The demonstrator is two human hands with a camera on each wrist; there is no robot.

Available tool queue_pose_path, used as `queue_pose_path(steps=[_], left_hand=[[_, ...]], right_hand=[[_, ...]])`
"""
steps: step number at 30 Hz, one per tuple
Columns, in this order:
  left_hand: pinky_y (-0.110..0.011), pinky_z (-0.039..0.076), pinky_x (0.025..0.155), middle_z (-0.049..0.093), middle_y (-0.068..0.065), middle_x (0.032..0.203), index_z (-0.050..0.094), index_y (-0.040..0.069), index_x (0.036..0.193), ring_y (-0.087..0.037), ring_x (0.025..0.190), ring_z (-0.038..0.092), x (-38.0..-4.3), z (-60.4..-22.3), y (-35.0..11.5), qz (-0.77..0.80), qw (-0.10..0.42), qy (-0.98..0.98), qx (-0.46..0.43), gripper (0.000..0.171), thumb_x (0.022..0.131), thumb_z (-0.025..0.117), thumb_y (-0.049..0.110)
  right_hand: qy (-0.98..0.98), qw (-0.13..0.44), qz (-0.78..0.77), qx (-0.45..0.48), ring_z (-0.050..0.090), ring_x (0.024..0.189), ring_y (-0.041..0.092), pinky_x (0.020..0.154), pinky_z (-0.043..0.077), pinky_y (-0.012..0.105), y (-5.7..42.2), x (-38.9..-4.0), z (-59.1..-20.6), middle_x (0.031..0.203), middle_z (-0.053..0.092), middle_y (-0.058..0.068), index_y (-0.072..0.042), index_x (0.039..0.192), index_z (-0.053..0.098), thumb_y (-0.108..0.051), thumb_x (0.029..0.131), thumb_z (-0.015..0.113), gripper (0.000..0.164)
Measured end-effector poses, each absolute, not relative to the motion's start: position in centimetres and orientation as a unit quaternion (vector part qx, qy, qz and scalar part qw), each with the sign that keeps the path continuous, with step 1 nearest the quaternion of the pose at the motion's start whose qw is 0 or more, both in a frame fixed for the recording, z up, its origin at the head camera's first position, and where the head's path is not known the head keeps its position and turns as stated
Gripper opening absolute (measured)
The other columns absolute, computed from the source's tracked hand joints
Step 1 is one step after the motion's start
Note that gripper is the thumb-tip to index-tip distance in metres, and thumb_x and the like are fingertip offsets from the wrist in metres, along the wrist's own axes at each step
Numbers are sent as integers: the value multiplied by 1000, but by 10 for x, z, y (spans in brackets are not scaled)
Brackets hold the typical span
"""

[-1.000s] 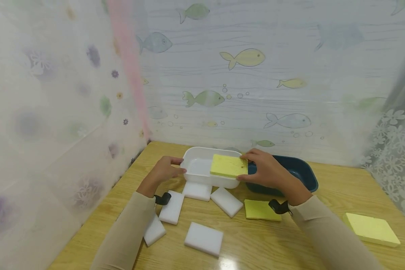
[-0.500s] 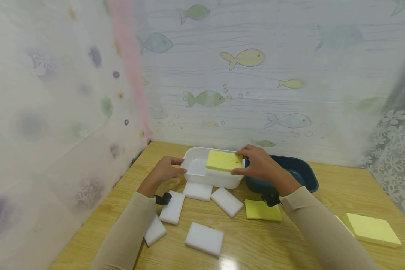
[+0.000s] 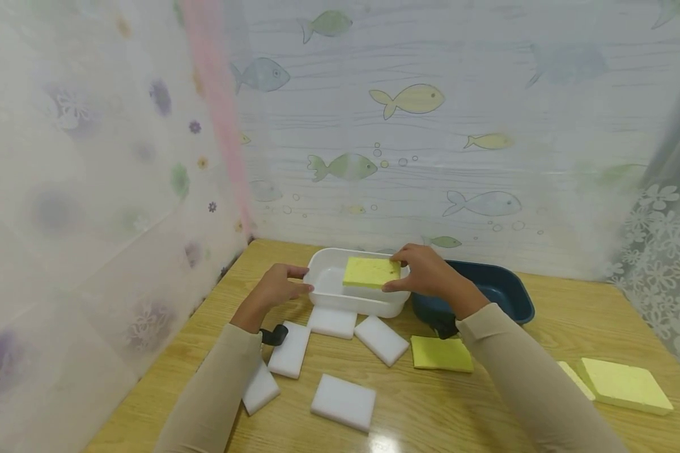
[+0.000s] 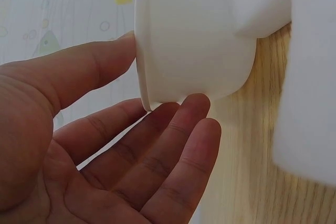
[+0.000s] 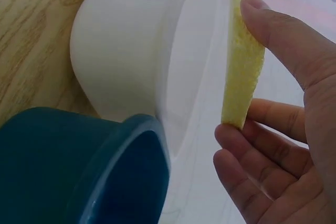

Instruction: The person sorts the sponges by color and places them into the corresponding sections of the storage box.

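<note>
My right hand (image 3: 430, 272) pinches a yellow sponge (image 3: 368, 272) by its right end, thumb on one edge and fingers on the other. It hangs over the white plastic tub (image 3: 368, 306), overlapping its right half in the head view. Seen from the right wrist, the sponge (image 5: 242, 72) is edge-on, a thin rough slab beside the tub's rim (image 5: 176, 51). My left hand (image 3: 274, 286) touches the tub's left end. Its thumb and fingertips lie spread against the rim (image 4: 142, 61), the fingers loosely extended in the left wrist view.
A dark blue tub (image 3: 524, 301) stands right against the white one. Several white sponges, such as one (image 3: 344, 402) at the front, lie before the tubs. A flat yellow sponge (image 3: 441, 353) lies below the blue tub. More yellow sponges (image 3: 624, 385) lie far right, one partly behind my sleeve.
My right hand has carried the yellow sponge leftward, further over the white tub. As the right forearm shifted left, another yellow sponge at the right came into sight. The left hand stays put.
</note>
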State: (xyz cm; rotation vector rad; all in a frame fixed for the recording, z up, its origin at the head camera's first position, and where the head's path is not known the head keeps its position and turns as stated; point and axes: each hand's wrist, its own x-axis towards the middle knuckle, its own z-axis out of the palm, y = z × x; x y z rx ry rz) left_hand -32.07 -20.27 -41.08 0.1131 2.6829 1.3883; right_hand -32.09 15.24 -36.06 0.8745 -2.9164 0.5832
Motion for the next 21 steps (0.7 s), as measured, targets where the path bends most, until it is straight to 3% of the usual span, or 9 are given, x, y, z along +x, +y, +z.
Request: queue_pose_path(steps=[5,11,21], left_hand=[[-39,61,90,64,-13,142,62,9,145,-24,109,71,-321,-412,-203,455,58,888,39,59,91,82,24],[-39,61,90,64,-12,141,62,10,144,-24,109,71,-321,-412,-202,453,58,889,35,59,91,82,24],[-39,61,91,62,-14,143,59,8,146,-26,111,70,-320,-411,-202,454,59,888,44,60,92,80,25]], right_hand=[[-939,10,179,292,65,110,31,90,56,46,148,-324,-365,124,68,13,-3,136,68,-52,83,84,74],[-938,9,168,304,62,97,23,81,53,41,144,-329,-372,117,69,12,-1,132,70,-51,83,85,71],[-939,-4,143,313,60,91,19,76,49,37,139,-334,-378,117,72,9,-4,127,73,-52,84,84,65]])
